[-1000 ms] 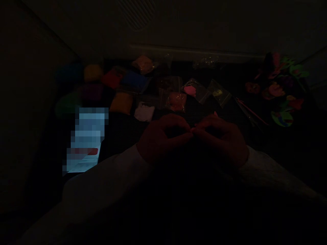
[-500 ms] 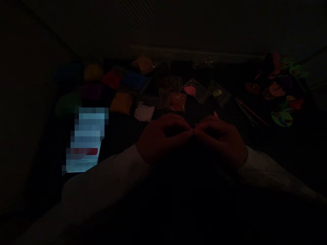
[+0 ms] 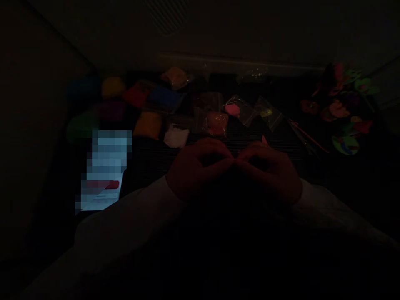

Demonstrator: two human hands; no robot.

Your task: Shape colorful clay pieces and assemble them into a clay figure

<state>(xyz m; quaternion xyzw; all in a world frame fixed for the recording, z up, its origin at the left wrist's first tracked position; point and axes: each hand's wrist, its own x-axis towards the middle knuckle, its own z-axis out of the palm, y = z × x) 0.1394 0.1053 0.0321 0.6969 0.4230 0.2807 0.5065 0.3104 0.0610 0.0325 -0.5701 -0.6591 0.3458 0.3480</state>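
The scene is very dark. My left hand [image 3: 200,168] and my right hand [image 3: 268,171] curl toward each other above a dark ribbed mat [image 3: 150,160], fingertips meeting at the centre. Whatever lies between them is hidden by the fingers and the dark. A small pink piece [image 3: 264,140] shows just beyond my right hand. Nearest my hands, a clear bag of reddish clay [image 3: 215,123] and a bag of pink clay [image 3: 233,109] lie on the mat's far side. White sleeves cover both forearms.
Soft blocks of orange, white, blue, red and yellow clay [image 3: 147,125] lie at the far left. A pixelated sheet [image 3: 106,166] lies left of my hands. At far right are colourful craft flowers [image 3: 339,108] and a thin pink-handled tool [image 3: 308,135].
Both hands stay together, almost still, with their fingertips touching. The picture has grown slightly darker.
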